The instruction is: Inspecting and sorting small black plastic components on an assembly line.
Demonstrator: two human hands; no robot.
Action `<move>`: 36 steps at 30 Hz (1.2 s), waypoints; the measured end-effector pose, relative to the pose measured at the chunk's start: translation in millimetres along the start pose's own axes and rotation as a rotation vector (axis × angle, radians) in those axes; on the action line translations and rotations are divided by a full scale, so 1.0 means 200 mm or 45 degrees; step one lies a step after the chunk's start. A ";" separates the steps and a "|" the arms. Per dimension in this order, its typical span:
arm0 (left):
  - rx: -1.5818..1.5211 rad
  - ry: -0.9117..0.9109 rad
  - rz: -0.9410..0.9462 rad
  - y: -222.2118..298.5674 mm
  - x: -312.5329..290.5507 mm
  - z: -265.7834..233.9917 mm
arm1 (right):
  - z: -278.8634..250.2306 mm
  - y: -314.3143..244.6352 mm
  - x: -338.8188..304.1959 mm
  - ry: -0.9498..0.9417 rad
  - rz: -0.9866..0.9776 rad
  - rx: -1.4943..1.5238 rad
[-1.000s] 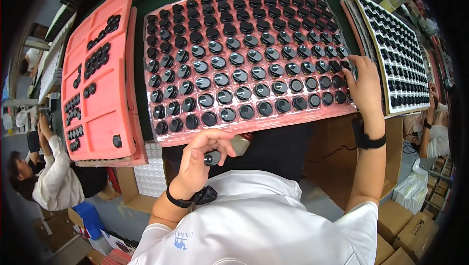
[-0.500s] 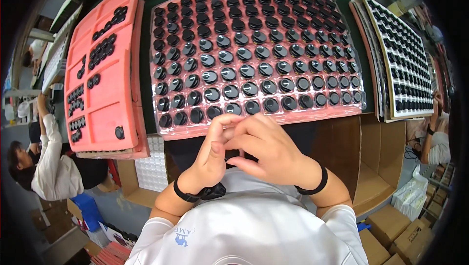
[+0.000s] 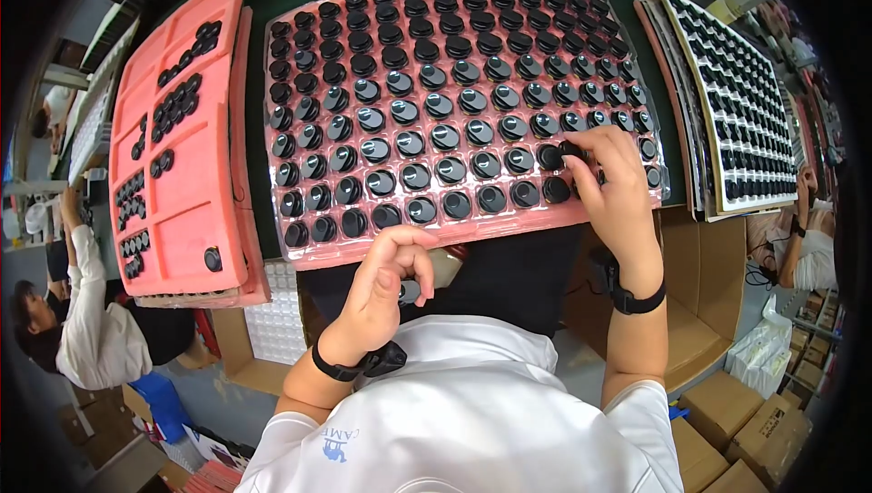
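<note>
Rows of round black parts with glossy grey faces fill a clear blister tray (image 3: 283, 255) on a pink sheet in front of me. My right hand (image 3: 619, 186) is over the tray's right side, thumb and fingertips closed on a black round part (image 3: 570, 150) in a near row; the hand covers some neighbouring parts. Below the tray's near edge, my left hand (image 3: 386, 289) has its fingers curled around another black round part (image 3: 409, 292), whose grey face shows beneath the fingers.
To the left, a pink foam tray (image 3: 186, 252) carries clusters of black parts. A white tray of black parts (image 3: 727, 98) leans on a stack at right. Cardboard boxes (image 3: 690, 311) stand below the bench. Co-workers (image 3: 109, 311) are at the far left and right.
My hands were together below the tray; now my right hand has moved up and right onto the tray's parts. My left hand has lowered slightly, and a part shows in it.
</note>
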State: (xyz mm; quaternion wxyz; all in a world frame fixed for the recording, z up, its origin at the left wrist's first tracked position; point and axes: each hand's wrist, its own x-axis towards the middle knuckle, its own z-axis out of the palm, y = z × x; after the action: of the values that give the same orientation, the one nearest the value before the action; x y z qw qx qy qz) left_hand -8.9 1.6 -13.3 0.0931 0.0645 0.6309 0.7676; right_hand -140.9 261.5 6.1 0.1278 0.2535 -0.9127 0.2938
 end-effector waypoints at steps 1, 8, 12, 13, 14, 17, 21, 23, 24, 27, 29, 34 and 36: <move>0.002 0.002 0.002 0.00 0.00 0.00 | 0.01 0.00 0.01 0.001 -0.002 0.001; -0.027 0.084 0.025 0.01 -0.03 -0.01 | 0.03 -0.08 0.01 0.018 -0.138 0.146; 0.060 0.066 0.062 0.06 0.02 0.02 | 0.01 -0.28 -0.06 -0.136 -0.214 0.555; 0.062 0.068 0.062 0.06 0.02 0.03 | 0.02 -0.32 -0.07 -0.204 -0.255 0.665; 0.019 0.055 0.070 0.06 0.03 0.04 | 0.03 -0.36 -0.07 -0.272 -0.297 0.774; -0.063 0.033 0.088 0.06 0.02 0.04 | 0.07 -0.42 -0.08 -0.258 -0.348 0.779; -0.055 0.068 0.031 0.07 0.00 0.01 | 0.10 -0.43 -0.11 -0.376 -0.075 1.222; -0.275 0.054 -0.011 0.07 -0.01 0.01 | 0.12 -0.44 -0.13 -0.441 0.078 1.440; -0.385 0.047 -0.030 0.07 -0.01 0.00 | 0.14 -0.45 -0.13 -0.466 0.262 1.790; -0.443 0.021 -0.027 0.07 -0.01 -0.01 | 0.18 -0.47 -0.15 -0.504 0.656 2.475; -0.474 0.006 -0.027 0.07 -0.02 -0.02 | 0.21 -0.46 -0.17 -0.563 0.665 2.560; -0.441 0.045 0.037 0.07 -0.01 -0.01 | 0.20 -0.48 -0.16 -0.534 0.727 2.586; -0.425 0.061 0.122 0.07 0.00 0.00 | 0.19 -0.49 -0.16 -0.438 0.669 2.475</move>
State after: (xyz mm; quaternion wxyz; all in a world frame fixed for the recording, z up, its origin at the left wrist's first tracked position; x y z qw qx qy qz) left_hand -9.9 0.0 -0.3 0.0506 0.0598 0.4928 0.8666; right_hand -64.0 181.4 9.5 -0.3344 0.0779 -0.3123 0.8857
